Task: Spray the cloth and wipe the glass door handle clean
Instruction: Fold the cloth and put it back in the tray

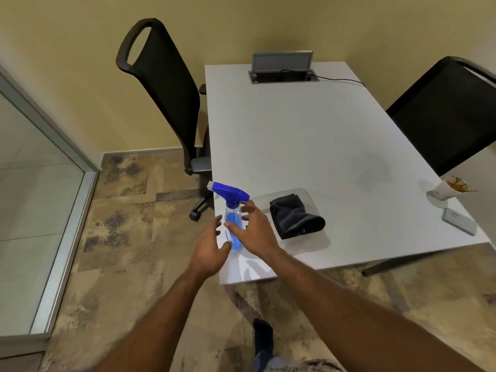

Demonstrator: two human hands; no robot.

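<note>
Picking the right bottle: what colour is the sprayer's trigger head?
Blue trigger head, seen in the head view.

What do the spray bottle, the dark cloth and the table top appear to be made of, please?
Spray bottle: clear plastic, apparently, blue liquid showing through; opaque blue trigger head. Cloth: soft dark fabric, folds suggesting microfibre or terry. Table: smooth white, faint sheen, probably laminate.

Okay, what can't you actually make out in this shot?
Head view only:
- Glass door handle: not in frame; only a glass panel shows at the left edge.
- Spray bottle: its lower part is hidden behind the right hand and left hand.
- Paper cup: its contents are too small to tell.
</note>
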